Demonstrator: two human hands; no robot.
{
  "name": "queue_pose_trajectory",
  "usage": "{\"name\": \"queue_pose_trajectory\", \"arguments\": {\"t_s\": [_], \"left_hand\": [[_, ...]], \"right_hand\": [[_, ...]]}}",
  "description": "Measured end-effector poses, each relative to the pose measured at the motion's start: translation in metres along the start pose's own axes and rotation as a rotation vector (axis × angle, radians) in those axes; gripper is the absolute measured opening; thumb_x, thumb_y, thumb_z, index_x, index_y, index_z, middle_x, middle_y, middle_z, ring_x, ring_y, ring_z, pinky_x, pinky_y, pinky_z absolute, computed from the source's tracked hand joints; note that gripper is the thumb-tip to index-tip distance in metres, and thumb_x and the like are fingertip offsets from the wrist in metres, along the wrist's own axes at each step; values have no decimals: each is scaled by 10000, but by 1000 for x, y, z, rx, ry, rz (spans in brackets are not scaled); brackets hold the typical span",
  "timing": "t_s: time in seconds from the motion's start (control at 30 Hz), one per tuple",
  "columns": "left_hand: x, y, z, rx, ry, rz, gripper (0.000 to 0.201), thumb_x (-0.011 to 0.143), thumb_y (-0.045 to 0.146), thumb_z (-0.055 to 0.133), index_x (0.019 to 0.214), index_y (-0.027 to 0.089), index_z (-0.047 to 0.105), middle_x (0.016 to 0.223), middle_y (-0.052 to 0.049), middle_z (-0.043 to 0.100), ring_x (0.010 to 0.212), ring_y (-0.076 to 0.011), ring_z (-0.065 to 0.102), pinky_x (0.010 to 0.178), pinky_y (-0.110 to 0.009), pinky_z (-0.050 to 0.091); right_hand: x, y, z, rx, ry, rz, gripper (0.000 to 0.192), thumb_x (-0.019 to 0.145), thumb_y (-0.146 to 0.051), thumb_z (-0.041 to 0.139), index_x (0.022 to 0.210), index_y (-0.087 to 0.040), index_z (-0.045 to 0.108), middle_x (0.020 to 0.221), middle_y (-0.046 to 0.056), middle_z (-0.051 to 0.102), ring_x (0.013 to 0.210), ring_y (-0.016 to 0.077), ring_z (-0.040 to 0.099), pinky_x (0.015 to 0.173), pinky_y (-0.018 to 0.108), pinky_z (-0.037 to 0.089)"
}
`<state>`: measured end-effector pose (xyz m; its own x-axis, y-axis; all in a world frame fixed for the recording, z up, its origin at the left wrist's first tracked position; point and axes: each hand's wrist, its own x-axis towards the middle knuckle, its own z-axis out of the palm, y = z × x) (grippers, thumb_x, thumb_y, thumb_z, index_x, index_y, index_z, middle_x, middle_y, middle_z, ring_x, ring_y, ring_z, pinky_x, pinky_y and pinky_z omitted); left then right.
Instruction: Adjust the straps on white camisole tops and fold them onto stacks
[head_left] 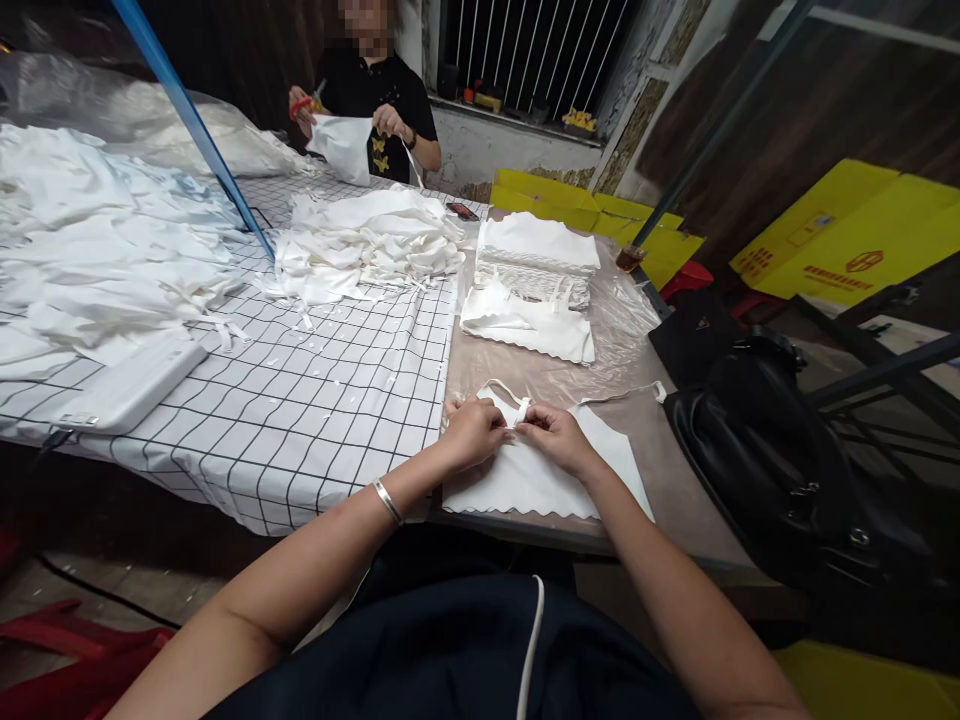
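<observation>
A white camisole (pixel 555 485) with a wavy hem lies flat at the table's front edge, its hem toward me. My left hand (pixel 476 432) is closed in a pinch at its top edge. Close beside it, my right hand (pixel 556 436) pinches the base of a thin strap (pixel 504 388), which loops up beyond my fingers. The exact grip is partly hidden by the fingertips. Another strap (pixel 622 394) stretches away to the right across the table. Past my hands sits a neat stack of white camisoles (pixel 536 240), with one more camisole (pixel 525 320) laid in front.
Heaps of white garments (pixel 367 240) cover the checked cloth (pixel 360 380) at left, near a white flat device (pixel 135 385). Across the table a person (pixel 382 100) holds red-handled scissors (pixel 304 105) and white fabric. A black bag (pixel 787 470) stands at right; blue poles (pixel 195 125) rise nearby.
</observation>
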<state>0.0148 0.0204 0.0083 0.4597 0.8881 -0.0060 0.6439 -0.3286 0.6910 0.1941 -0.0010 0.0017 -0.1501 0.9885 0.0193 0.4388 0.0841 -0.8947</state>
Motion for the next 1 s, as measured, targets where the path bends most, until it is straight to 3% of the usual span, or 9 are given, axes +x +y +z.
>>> {"name": "queue_pose_trajectory", "arguments": {"t_s": [0.43, 0.53, 0.63, 0.77, 0.87, 0.93, 1.0], "left_hand": [[3, 3, 2, 58, -38, 4, 197, 852, 269, 636, 698, 145, 646, 893, -66, 671, 979, -257, 562, 939, -474, 280], [-5, 6, 5, 191, 63, 22, 96, 855, 245, 623, 867, 158, 660, 1035, -95, 652, 1042, -274, 553, 963, -488, 296], [-33, 5, 12, 382, 175, 207, 300, 853, 264, 646, 1138, 181, 602, 1225, -116, 596, 1165, -282, 510, 1059, -499, 249], [-78, -10, 23, 447, -47, 528, 564, 871, 563, 574, 1314, 218, 523, 1436, -106, 495, 1340, -317, 398, 1135, -511, 194], [-96, -22, 24, 441, -195, 561, 736, 868, 683, 459, 1453, 242, 392, 1534, -99, 377, 1430, -347, 275, 1153, -565, 145], [-99, -26, 21, 431, -243, 548, 743, 883, 677, 433, 1489, 257, 338, 1553, -89, 341, 1448, -336, 245, 1165, -573, 118], [-99, -28, 20, 429, -258, 551, 752, 882, 672, 444, 1504, 271, 309, 1559, -78, 327, 1458, -322, 228, 1176, -566, 103]], "right_hand": [[1, -5, 12, 12, 70, 0, 220, 683, -383, 641, 622, -192, 550, 642, -20, 514, 655, 148, 475, 641, 279, 384], [2, -9, 17, 108, 129, 67, 210, 647, -380, 668, 660, -190, 579, 646, -23, 546, 649, 147, 502, 651, 280, 401], [7, -17, 15, 347, 86, 217, 215, 598, -298, 700, 759, -182, 617, 753, 1, 651, 719, 161, 576, 707, 283, 442], [35, -32, 4, 659, -11, 435, 190, 631, -158, 694, 792, -182, 597, 804, 36, 700, 806, 175, 641, 773, 295, 500], [73, -45, -5, 719, -41, 524, 118, 754, -136, 664, 846, -175, 600, 812, 57, 704, 800, 174, 659, 791, 330, 538], [100, -52, -7, 624, -74, 557, 26, 831, -162, 626, 844, -168, 604, 806, 66, 701, 751, 166, 656, 742, 327, 559], [122, -56, -5, 493, -115, 578, 68, 873, -181, 592, 810, -160, 606, 768, 69, 689, 701, 157, 650, 678, 302, 564]]}}
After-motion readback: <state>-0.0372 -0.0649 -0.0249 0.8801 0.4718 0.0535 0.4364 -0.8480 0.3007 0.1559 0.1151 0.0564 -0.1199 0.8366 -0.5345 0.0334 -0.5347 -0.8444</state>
